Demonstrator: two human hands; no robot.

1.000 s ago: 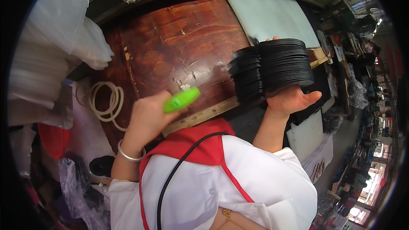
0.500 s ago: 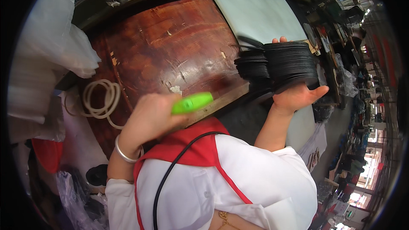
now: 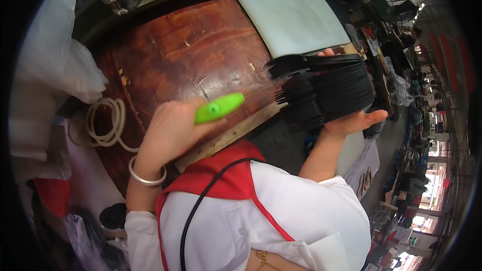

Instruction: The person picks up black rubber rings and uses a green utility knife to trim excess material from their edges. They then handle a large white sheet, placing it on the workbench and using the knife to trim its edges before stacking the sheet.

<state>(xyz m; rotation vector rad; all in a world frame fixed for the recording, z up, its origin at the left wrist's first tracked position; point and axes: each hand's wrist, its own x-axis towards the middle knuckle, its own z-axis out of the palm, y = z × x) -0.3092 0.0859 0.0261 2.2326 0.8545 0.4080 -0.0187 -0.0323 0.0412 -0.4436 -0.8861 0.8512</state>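
Note:
My left hand (image 3: 173, 129) is closed around a bright green plastic handle (image 3: 220, 108) with a small round boss on its side; what kind of tool it is I cannot make out. It is held above the near edge of a worn red-brown work surface (image 3: 191, 45). A thick stack of thin black shoe insoles (image 3: 345, 90) rests on its edges in my right hand (image 3: 354, 122), clamped between thumb side and fingertips, which show past the far side. The stack's left ends are fanned and blurred, and the topmost insole (image 3: 288, 65) juts out leftward over the work surface.
A pale cutting board (image 3: 291, 17) lies behind the stack. Coiled beige tubing (image 3: 108, 120) sits at the left of the work surface, beside hanging clear plastic sheeting (image 3: 55, 65). A red container (image 3: 52, 195) stands lower left. Shelves with clutter run along the right.
The view has shifted slightly, so the bench appears further left. The loose ends of the black insoles have moved, with the topmost now lying outward. Both hands keep their holds.

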